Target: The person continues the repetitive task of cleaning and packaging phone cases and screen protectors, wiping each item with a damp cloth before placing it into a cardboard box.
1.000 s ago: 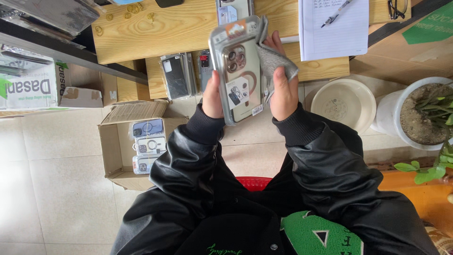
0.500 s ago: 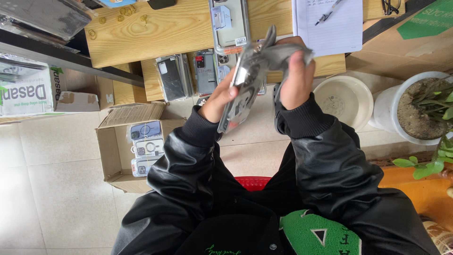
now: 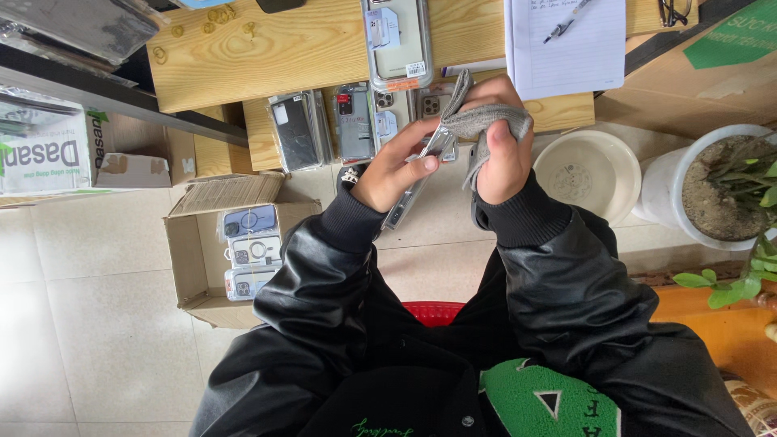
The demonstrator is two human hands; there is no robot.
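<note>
Packaged phone case point(image 3: 421, 174) now lower, edge-on, long axis diagonal between hands.

A single view is given, taken from the head and aimed steeply down over the black-sleeved arms toward the tiled floor point(image 3: 97, 324). The left hand point(image 3: 394, 171) and right hand point(image 3: 500, 154) are caught close, near frame centre, while the wooden table point(image 3: 267, 57) is cut off by the top edge. No second view is supplied, so nothing is shared.
</note>
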